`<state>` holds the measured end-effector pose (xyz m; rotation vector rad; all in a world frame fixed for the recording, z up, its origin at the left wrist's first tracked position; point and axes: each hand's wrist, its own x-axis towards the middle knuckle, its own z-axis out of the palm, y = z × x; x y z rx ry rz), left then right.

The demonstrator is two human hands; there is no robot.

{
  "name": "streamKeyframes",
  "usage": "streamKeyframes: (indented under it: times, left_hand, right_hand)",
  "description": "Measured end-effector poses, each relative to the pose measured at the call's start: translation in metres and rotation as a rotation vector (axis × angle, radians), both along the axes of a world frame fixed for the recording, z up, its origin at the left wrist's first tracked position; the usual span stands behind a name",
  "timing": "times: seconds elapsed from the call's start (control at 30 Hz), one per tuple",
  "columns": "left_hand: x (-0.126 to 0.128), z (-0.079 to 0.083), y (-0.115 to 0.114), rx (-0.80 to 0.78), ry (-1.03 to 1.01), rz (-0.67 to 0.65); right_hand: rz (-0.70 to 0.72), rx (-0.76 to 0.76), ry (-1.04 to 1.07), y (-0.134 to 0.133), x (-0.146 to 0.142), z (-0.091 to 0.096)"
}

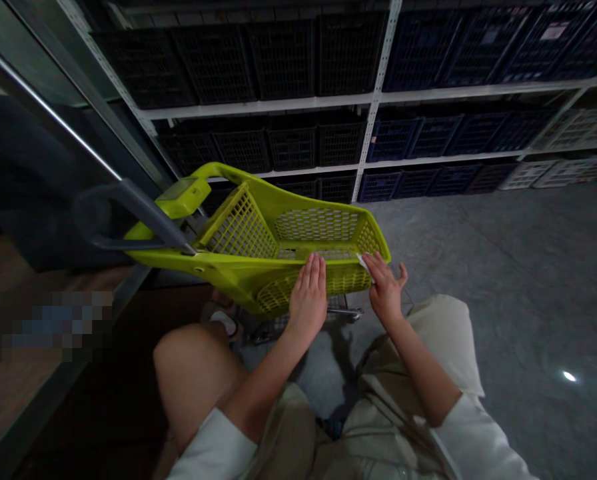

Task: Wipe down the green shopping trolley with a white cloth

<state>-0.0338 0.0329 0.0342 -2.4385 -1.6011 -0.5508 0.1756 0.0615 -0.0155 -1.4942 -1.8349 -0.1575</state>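
**Hands on the lime-green cart basket**

Left hand [307, 299] lies flat, fingers extended, on the lime-green plastic cart basket [238, 273]. Right hand [384, 292] pinches a white wipe [364, 265] against its rim. Black and blue plastic crates [423, 139] fill shelves beyond the fingertips.

- Cart [238, 227]: stood before the person, its handle [143, 213] toward the left.
- Left hand [308, 300]: lay on the cart's near rim.
- Right hand [386, 290]: lay on the same rim, just right of the left hand.
- Scrap [364, 265]: sat on the rim under the right hand's fingers.
- Shelves [376, 100]: stood beyond the cart, crates [291, 143] in rows on them.
- Floor [503, 280]: lay right of the cart, reaching the shelves.
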Motion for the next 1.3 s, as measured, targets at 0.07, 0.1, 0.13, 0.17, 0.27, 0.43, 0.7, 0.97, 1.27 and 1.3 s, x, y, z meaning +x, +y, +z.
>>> streamKeyframes:
  times: [0.07,0.1,0.13,0.17,0.27,0.43,0.7,0.97,1.27,1.3]
  left_hand:
    - [0.000,0.000,0.000,-0.002,0.004,0.004]
    - [0.000,0.000,0.000,-0.004,0.008,0.008]
    - [0.000,0.000,0.000,-0.007,0.013,0.012]
    - [0.000,0.000,0.000,-0.012,0.020,0.017]
    - [0.001,0.001,-0.001,-0.024,0.038,0.025]
    - [0.001,0.000,0.000,-0.008,0.016,0.018]
    - [0.001,-0.001,0.000,0.002,0.032,0.037]
    - [0.001,0.001,0.000,-0.001,0.034,0.021]
    - [0.003,-0.002,0.001,-0.027,0.086,0.042]
    - [0.003,-0.004,0.002,-0.018,0.083,0.042]
  right_hand:
    - [-0.064,0.013,0.009,0.003,0.019,-0.011]
    - [-0.086,0.017,0.015,0.004,0.026,-0.015]
    - [-0.101,0.019,0.025,0.005,0.031,-0.018]
    - [-0.114,0.020,0.039,0.005,0.034,-0.021]
    - [-0.158,0.013,0.100,0.003,0.025,-0.019]
    - [-0.117,-0.018,0.112,-0.003,-0.033,0.002]
    - [0.113,-0.055,0.039,-0.008,-0.085,0.024]
    - [0.059,-0.020,-0.071,0.002,-0.006,0.010]
    - [-0.016,0.006,-0.112,0.009,0.062,-0.005]
    - [-0.012,0.007,-0.108,0.009,0.062,-0.004]
